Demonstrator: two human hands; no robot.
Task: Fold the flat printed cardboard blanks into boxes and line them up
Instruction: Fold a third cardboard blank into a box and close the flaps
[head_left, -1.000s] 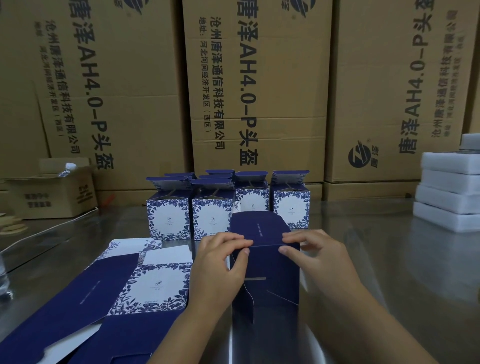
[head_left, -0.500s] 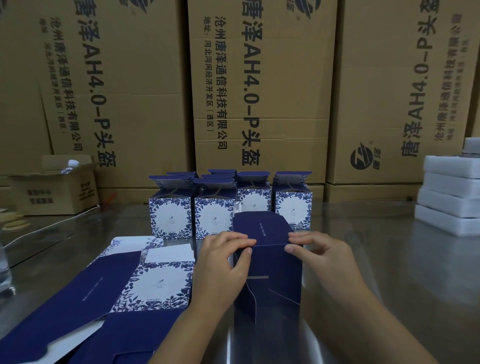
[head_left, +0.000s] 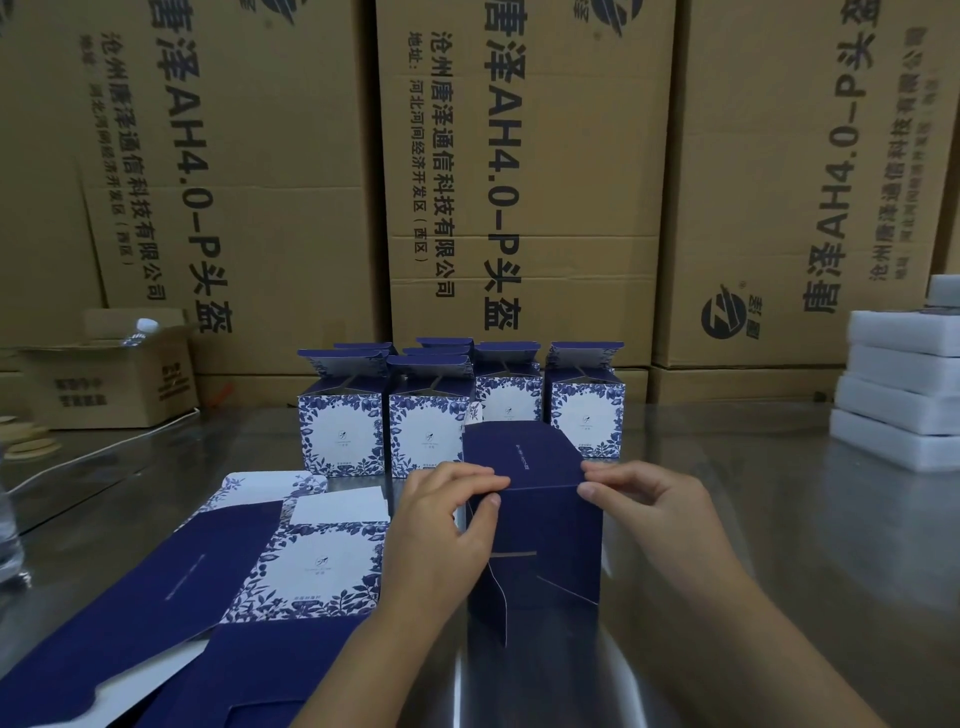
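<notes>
Dim, flat indoor light, brownish cast overall. Worktop (head_left: 779, 519) glossy: broad pale sheen right of the dark blue box (head_left: 545, 530), one thin bright streak just below it. Shadows faint, soft-edged. Box's near face almost black, creases barely readable. White foam blocks (head_left: 904, 395) far right of the box are the brightest patch. Wide-angle bending: cartons (head_left: 524, 156) behind the box lean outward toward the corners. Frame below the box soft, smeared.
</notes>
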